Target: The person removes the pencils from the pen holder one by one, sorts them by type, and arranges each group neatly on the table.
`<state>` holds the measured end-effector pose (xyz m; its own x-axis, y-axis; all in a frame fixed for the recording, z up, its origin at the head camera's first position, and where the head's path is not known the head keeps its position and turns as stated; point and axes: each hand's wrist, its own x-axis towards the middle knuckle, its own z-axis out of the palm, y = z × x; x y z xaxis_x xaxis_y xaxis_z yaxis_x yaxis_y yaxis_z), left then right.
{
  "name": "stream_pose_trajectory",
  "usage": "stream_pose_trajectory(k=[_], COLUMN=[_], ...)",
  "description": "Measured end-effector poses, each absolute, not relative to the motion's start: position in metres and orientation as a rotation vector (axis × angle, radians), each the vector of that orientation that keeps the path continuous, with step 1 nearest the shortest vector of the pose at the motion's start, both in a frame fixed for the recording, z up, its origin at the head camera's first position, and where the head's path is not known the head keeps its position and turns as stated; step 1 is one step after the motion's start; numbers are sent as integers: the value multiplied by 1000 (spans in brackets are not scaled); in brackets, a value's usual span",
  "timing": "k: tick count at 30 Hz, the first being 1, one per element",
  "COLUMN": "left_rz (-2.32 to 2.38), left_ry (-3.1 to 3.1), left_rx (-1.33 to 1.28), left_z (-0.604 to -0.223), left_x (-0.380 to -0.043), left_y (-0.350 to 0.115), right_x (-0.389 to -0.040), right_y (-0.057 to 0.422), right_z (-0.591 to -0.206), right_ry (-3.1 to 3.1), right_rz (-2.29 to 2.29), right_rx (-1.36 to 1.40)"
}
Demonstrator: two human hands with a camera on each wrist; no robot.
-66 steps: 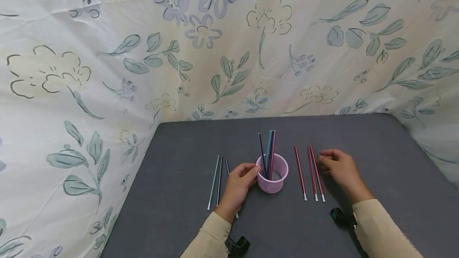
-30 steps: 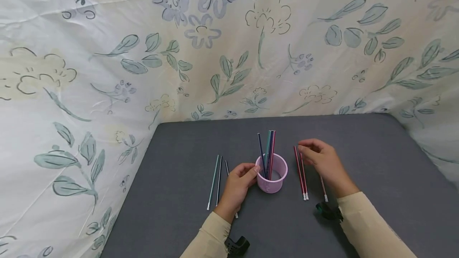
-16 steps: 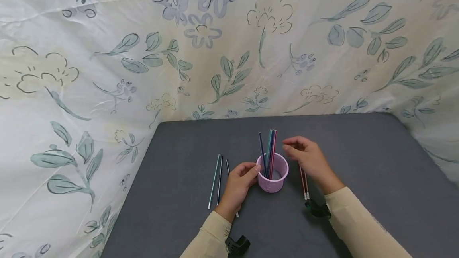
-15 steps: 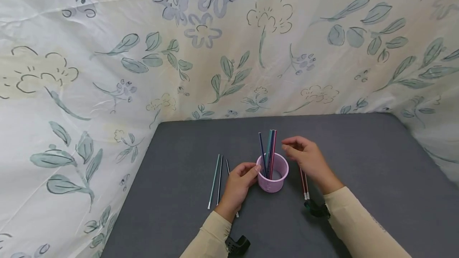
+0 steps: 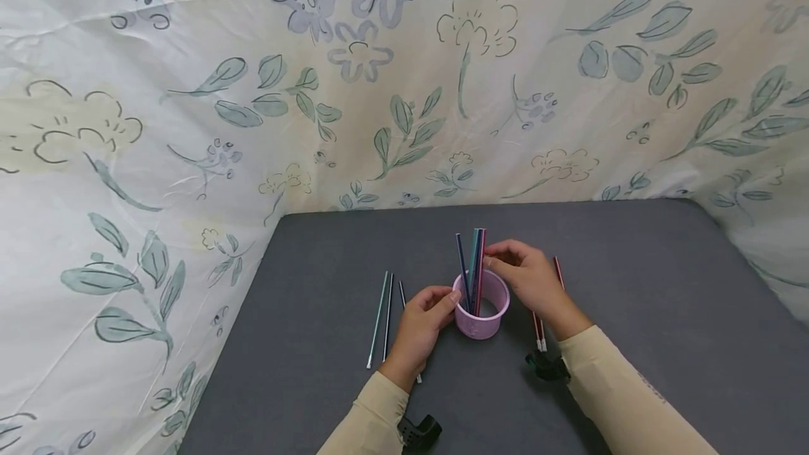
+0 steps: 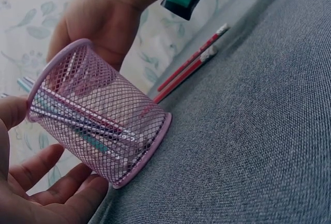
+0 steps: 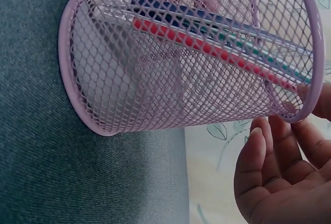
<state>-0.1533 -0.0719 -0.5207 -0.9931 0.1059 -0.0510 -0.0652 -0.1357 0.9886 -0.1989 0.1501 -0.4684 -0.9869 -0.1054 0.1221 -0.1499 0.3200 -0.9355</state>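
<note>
My left hand (image 5: 422,328) holds the rim of a pink mesh pen cup (image 5: 478,328) between thumb and fingers. Several slim pencils stand in the cup and lean together: dark blue (image 5: 461,258), teal (image 5: 475,251) and red (image 5: 483,244). From the right, my right hand (image 5: 527,279) reaches over the rim. Its thumb and index fingertips are right at the red pencil; I cannot tell whether they pinch it. In the right wrist view, its other fingers (image 7: 284,157) are loosely bent beside the mesh, and the red pencil (image 7: 207,50) shows through.
Red pencils (image 5: 539,332) lie under my right forearm, another red pencil (image 5: 559,272) behind that hand. Left of the cup lie a teal pencil (image 5: 378,321) and dark ones (image 5: 388,314). The grey table (image 5: 303,343) meets a flowered cloth (image 5: 392,146) at its back and left.
On the table, my right hand slid red pencils leftwards, closer together, then left them and moved left to the red pencil in the cup. My left hand has stayed at the cup.
</note>
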Motion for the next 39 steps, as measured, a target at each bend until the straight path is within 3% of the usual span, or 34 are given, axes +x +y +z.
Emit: stream_pose_trajectory(k=[39], left_rz=[2275], left_ry=[2007], left_rx=[63], left_z=[-521], left_x=[-153], left_y=[-74], right_x=[-192], right_y=[152], right_z=[-463], right_ry=[-2487], right_rz=[1749], right_rx=[235])
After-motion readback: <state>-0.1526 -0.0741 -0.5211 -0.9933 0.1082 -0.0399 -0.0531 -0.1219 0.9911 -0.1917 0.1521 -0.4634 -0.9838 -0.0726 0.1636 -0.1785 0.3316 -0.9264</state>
